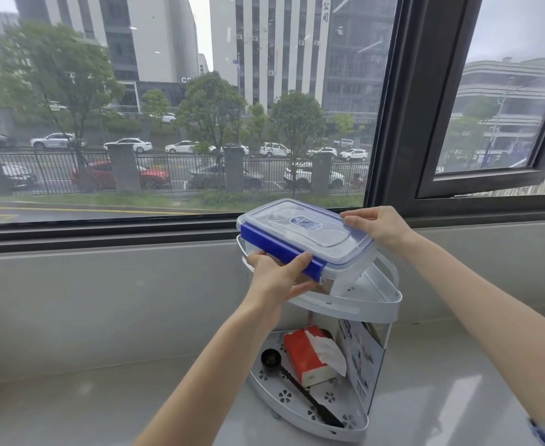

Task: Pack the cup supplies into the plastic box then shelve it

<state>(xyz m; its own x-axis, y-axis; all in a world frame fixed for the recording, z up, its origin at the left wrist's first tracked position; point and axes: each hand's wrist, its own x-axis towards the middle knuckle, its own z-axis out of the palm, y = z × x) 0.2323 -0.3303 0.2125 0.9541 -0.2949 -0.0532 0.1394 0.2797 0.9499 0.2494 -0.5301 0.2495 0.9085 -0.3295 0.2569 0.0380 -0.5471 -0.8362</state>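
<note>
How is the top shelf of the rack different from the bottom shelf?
The top shelf has the plastic box held just over it, tilted, by the left hand and right hand. The bottom shelf already holds a red tissue pack and a black scoop. Both shelves are light grey.

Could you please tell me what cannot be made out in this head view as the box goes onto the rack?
- Contents of the plastic box: hidden by the left hand and blue latch.
- Box's base on the rack's top tier: hidden by the box.
- Printing on the rack's side panel: too small.
</note>
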